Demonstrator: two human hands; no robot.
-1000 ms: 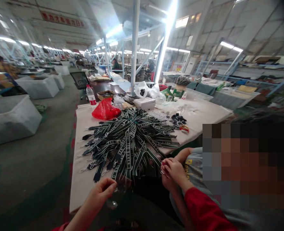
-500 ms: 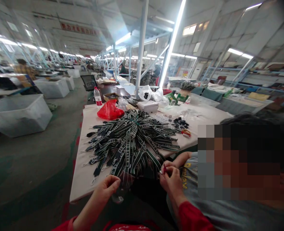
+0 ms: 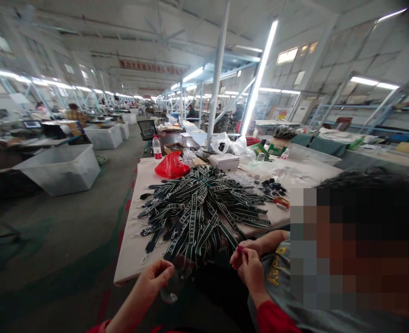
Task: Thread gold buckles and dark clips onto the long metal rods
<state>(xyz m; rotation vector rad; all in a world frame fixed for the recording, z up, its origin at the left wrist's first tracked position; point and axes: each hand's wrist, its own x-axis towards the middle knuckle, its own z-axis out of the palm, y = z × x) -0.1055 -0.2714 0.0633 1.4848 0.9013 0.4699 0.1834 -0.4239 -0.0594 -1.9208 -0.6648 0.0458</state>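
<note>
My left hand [image 3: 158, 274] is closed in a pinch above the table's near edge. From its fingertips hangs a thin, see-through piece of plastic that looks like a bag [image 3: 169, 296]; its outline is faint. My right hand [image 3: 253, 274] pinches a small dark pink piece [image 3: 240, 249], too small to name. Close against it is another person's hand [image 3: 235, 260], partly covered by mine. Beyond both my hands, a large fanned bundle of black-and-white lettered straps [image 3: 202, 210] with metal hooks lies on the table, tied with green near its top.
The pale table [image 3: 130, 259] also carries a red plastic bag [image 3: 171, 165], a water bottle [image 3: 156, 148], a white box [image 3: 224, 161], small black parts [image 3: 272, 188] and red-yellow handled snips [image 3: 281, 202]. A person in a grey shirt [image 3: 277, 268] sits close on my right. White bins [image 3: 62, 169] stand leftward.
My view has swung left, so the scene sits further right. Both hands keep their pinches; my right hand stays by the other person's hand, with the pink piece still in its fingertips.
</note>
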